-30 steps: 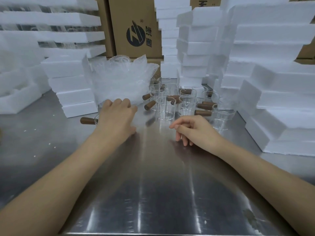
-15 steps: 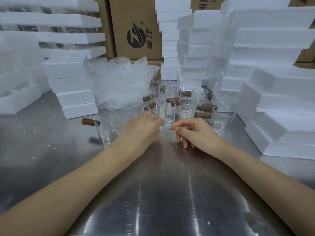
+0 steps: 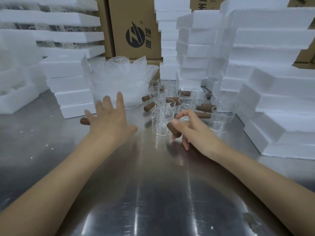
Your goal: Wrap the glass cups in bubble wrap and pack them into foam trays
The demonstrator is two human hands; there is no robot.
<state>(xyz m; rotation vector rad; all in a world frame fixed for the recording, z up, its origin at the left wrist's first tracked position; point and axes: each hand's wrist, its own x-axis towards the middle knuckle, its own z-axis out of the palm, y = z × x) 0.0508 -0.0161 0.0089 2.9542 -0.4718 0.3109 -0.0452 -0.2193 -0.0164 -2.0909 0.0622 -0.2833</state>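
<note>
A steel counter [image 3: 153,193] fills the lower part of the view, its brushed top reflecting light. White foam trays [image 3: 279,106] are stacked in tall, uneven piles on its right side, and a shorter pile of foam trays [image 3: 69,86] stands at the left. More foam stacks rise behind them. A cardboard box [image 3: 134,26] with a dark printed logo stands at the back between the piles.

A loose heap of bubble wrap [image 3: 122,82] lies on the counter just right of the left pile. Beside it, toward the right stacks, a cluster of glass cups [image 3: 189,101] with brown wooden handles stands upright, crowded close together.

The left hand [image 3: 110,120] is over the counter in front of the bubble wrap, its fingers [image 3: 120,99] spread and straight, holding nothing; motion blurs it. A wooden handle [image 3: 84,121] shows at its left edge, but the cup it belongs to is hidden behind the hand.

The right hand [image 3: 192,128] pinches the wooden handle of the nearest glass cup [image 3: 162,121], thumb and curled fingers around it. That cup stands upright on the counter in front of the cluster, between the two hands.
</note>
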